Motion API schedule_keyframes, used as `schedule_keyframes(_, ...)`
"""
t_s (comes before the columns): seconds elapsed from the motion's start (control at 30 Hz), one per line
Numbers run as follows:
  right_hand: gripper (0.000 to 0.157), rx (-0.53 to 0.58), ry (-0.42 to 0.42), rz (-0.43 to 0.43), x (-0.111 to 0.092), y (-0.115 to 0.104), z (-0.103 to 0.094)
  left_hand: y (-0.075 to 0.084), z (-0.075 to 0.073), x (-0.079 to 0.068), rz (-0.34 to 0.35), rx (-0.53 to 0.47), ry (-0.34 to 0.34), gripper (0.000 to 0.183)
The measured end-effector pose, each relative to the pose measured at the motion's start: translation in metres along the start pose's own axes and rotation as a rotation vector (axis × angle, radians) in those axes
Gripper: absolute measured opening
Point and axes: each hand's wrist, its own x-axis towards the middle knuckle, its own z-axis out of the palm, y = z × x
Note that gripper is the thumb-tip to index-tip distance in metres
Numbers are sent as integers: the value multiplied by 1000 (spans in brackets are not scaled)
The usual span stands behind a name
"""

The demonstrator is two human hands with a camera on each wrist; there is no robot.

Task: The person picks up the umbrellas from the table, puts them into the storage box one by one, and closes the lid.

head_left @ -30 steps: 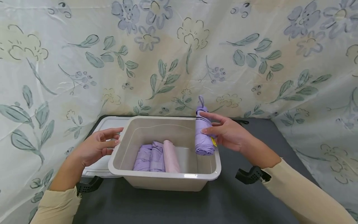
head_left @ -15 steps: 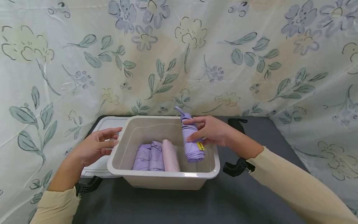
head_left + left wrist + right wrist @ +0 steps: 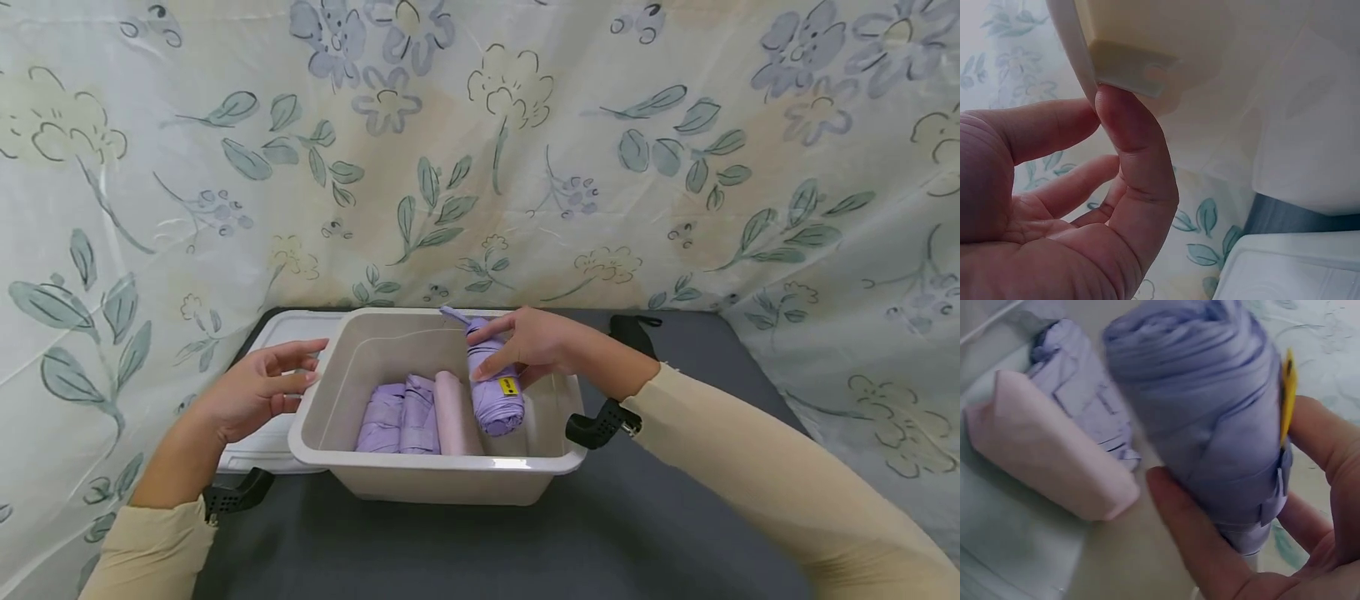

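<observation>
My right hand (image 3: 536, 346) grips a lilac folding umbrella (image 3: 497, 408), rolled up, with a strap loop at its far end and a yellow tag. It is held tilted inside the beige plastic bin (image 3: 442, 483), just right of a pink rolled bundle (image 3: 455, 417). Left of that, two lilac rolled bundles (image 3: 397, 421) lie side by side on the bin floor. In the right wrist view the fingers and thumb clasp the umbrella (image 3: 1204, 412) from both sides. At the bin's left rim, my left hand (image 3: 258, 392) pinches the edge between thumb and curled index finger (image 3: 1141, 150).
A white lid (image 3: 258, 446) lies on the dark grey table (image 3: 360, 554), partly under the bin's left side. Behind the right forearm rests a black item with a cord (image 3: 633, 332). A flowered curtain (image 3: 480, 150) hangs behind and at both sides.
My right hand has carried the umbrella leftward and down, from over the bin's right rim to beside the pink bundle. The left hand stays at the rim.
</observation>
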Motion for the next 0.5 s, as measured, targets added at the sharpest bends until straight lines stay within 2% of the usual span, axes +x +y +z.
schedule_keyframes(0.3,55,60,-37,42,16,2,17,-2,1,-2,-3,18,4,58)
schedule_keyframes(0.5,56,16,-67,41,25,5,28,-3,2,-3,2,8,2,55)
